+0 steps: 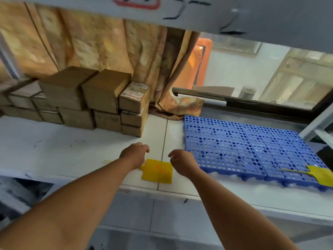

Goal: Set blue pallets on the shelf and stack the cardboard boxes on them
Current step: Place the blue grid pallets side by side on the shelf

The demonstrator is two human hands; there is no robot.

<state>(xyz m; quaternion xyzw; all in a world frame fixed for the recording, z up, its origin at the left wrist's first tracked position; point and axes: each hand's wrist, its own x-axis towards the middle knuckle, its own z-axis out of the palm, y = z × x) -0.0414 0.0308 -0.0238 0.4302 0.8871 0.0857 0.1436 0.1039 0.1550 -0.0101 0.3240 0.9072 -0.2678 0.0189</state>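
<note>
Both hands hang empty above the white shelf, the left hand [134,153] and the right hand [181,159] with fingers loosely curled and gripping nothing, a yellow tag [157,171] lying flat on the shelf [54,150] between and just under them. Just beside the right hand, the blue pallets [252,150] lie flat, side by side, on the shelf's right part, a second yellow tag [319,175] on their near corner. The cardboard boxes [86,101] sit stacked at the back left, against an orange curtain [108,46], well apart from the pallets.
</note>
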